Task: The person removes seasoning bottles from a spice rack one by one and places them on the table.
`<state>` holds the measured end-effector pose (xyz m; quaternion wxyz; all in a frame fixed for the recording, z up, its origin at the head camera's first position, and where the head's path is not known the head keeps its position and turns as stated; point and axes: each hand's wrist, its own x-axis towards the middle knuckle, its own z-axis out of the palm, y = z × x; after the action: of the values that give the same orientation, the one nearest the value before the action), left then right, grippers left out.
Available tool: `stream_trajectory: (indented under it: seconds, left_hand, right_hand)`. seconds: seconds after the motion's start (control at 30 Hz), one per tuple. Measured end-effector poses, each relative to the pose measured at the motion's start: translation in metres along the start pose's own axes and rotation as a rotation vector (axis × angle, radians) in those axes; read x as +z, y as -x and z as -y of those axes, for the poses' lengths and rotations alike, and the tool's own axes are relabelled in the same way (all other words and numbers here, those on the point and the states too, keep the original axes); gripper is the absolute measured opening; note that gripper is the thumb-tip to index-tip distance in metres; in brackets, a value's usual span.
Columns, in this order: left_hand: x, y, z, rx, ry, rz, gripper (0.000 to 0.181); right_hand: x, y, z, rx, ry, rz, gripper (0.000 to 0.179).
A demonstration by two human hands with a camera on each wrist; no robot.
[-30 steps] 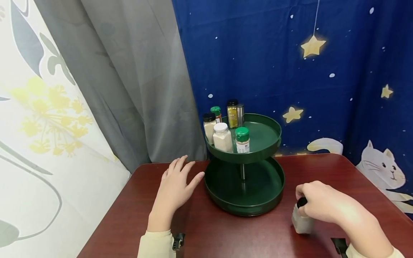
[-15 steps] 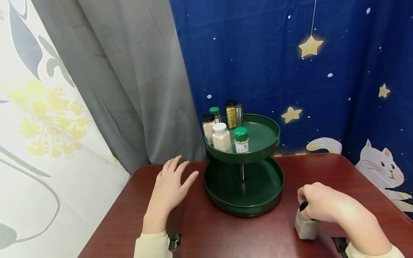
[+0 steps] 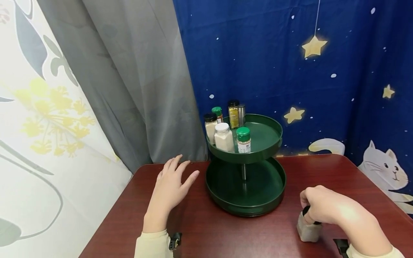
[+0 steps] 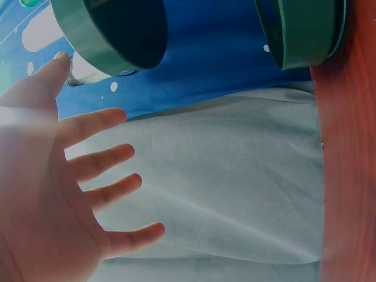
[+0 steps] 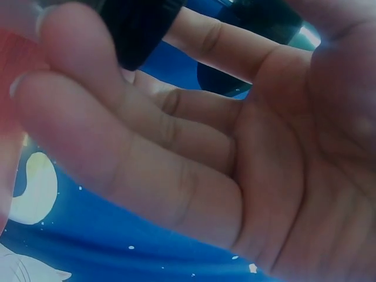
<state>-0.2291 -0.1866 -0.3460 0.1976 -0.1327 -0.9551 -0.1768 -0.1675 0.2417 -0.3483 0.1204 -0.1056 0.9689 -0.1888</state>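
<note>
My right hand [image 3: 329, 206] grips a clear spice jar [image 3: 308, 229] by its black cap [image 5: 141, 29], from above. Pale contents show through the jar, which is at the table's right front; whether its base touches the wood I cannot tell. On the other side, my left hand [image 3: 169, 186] hovers with fingers spread, holding nothing, left of a green two-tier turntable rack [image 3: 246, 209]. The rack's upper tray bears a white-capped jar [image 3: 224, 139], a green-capped shaker [image 3: 243, 141], a black-capped jar [image 3: 210, 129], a second green-capped shaker [image 3: 217, 114], a yellow-labelled bottle [image 3: 233, 116] and a silver cylinder [image 3: 241, 115].
The reddish-brown table [image 3: 209, 236] has rounded far corners. A grey curtain [image 3: 135, 79] and a blue starry curtain [image 3: 258, 53] hang close behind it. A pale patterned cloth [image 3: 64, 172] hangs along the left side.
My right hand and the spice jar have shifted slightly right and toward me. My left hand has drawn a little away from the rack, to the left.
</note>
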Motion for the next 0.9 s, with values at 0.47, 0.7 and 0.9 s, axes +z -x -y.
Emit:
stream_trajectory:
  seconds: [0.47, 0.7, 0.9]
  left_hand:
    - [0.0000, 0.0002, -0.0009, -0.012, 0.006, 0.023, 0.065]
    - [-0.0002, 0.0003, -0.0012, -0.013, 0.006, 0.023, 0.063]
    - [-0.0002, 0.0008, -0.0031, -0.010, 0.011, 0.025, 0.061]
  right_hand:
    - [-0.0045, 0.0085, -0.0029, 0.065, 0.018, 0.008, 0.026]
    - [-0.0057, 0.0081, -0.0041, 0.068, 0.063, 0.016, 0.028]
    - [-0.0060, 0.0072, -0.0019, 0.070, 0.048, 0.031, 0.039]
